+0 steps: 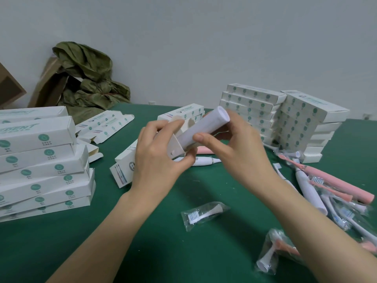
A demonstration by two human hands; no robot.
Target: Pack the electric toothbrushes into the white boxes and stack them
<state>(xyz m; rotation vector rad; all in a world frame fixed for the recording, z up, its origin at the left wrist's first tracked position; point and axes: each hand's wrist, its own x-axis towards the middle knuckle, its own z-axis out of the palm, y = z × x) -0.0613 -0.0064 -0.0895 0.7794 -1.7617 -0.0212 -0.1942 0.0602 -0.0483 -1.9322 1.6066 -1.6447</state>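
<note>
Toothbrush handle (pixel 204 127) half in open box (pixel 175 149); L hand (pixel 157 160) round box, R hand (pixel 236 150) round handle.

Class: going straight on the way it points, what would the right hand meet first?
The right hand, gripping the toothbrush handle, would probably meet the open box in the left hand.

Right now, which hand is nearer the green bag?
Left. The left hand, gripping a box, is right of the green bag and nearer the camera; the right hand, holding a toothbrush, is farther right.
</note>
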